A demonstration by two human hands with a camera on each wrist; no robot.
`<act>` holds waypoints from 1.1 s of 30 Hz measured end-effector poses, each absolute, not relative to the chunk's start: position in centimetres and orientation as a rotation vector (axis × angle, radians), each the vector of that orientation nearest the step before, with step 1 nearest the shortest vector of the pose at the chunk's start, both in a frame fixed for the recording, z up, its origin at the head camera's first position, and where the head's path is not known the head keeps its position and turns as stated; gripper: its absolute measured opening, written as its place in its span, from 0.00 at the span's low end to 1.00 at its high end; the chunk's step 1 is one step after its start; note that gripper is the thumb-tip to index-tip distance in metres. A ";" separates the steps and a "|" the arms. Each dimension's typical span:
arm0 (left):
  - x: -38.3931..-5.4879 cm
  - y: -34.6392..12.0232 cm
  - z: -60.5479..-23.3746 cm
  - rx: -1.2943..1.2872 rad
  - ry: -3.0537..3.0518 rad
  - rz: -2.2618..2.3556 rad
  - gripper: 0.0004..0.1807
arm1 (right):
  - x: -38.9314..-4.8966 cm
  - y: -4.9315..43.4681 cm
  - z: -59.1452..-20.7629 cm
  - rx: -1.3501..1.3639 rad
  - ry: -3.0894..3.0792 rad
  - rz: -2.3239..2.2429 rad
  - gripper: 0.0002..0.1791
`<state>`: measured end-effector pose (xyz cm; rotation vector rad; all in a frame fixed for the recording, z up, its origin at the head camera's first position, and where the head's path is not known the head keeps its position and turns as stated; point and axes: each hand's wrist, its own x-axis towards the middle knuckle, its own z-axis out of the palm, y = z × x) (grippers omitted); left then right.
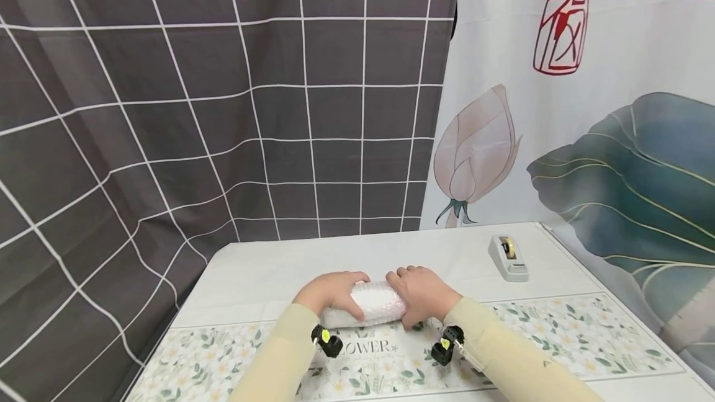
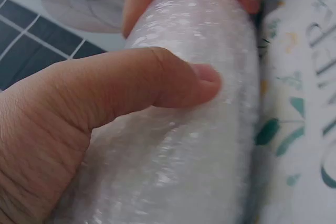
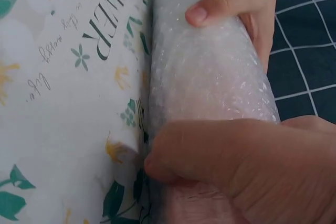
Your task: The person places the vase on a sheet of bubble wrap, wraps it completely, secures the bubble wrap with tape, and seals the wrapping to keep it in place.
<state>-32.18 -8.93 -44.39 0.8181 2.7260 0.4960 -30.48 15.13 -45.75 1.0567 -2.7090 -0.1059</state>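
Note:
A bundle of bubble wrap (image 1: 375,303), rolled into a thick cylinder, lies crosswise on the table. Its clear bubbled surface shows white and faintly pink; whatever is inside cannot be made out. My left hand (image 1: 334,293) grips the left part, thumb laid across the near side, as the left wrist view shows the thumb (image 2: 173,80) pressing on the plastic. Around the right end curls my right hand (image 1: 422,295), its thumb (image 3: 194,145) over the near side in the right wrist view. The far fingers of both hands are partly hidden behind the roll.
A grey tape dispenser (image 1: 508,259) with a tape roll stands at the table's back right. The white table cover (image 1: 279,272) bears a floral printed band with lettering. Behind hang a dark checked curtain (image 1: 335,110) and a white curtain with painted flowers (image 1: 475,154).

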 end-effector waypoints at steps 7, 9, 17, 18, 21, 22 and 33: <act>-30.2 -8.9 -45.7 1.008 3.114 0.077 0.46 | -31.2 15.0 -45.6 1.048 -2.793 -0.077 0.41; -29.7 -8.8 -46.1 1.004 3.196 0.003 0.46 | -31.4 15.0 -45.6 1.034 -2.810 -0.065 0.40; -28.3 -8.7 -47.1 0.920 3.283 -0.114 0.53 | -31.3 15.1 -45.4 1.029 -2.864 0.013 0.39; -28.3 -8.7 -47.2 0.915 3.282 -0.125 0.54 | -31.2 15.1 -45.3 1.049 -2.878 0.062 0.40; -28.2 -8.7 -47.4 0.914 3.300 -0.150 0.54 | -31.3 15.6 -44.6 1.110 -2.949 0.357 0.42; -28.2 -8.7 -47.5 0.915 3.310 -0.150 0.52 | -31.5 16.0 -44.4 1.123 -2.962 0.499 0.42; -28.1 -8.4 -47.8 0.916 3.367 -0.109 0.50 | -35.7 29.2 -43.8 0.189 -2.779 1.016 0.21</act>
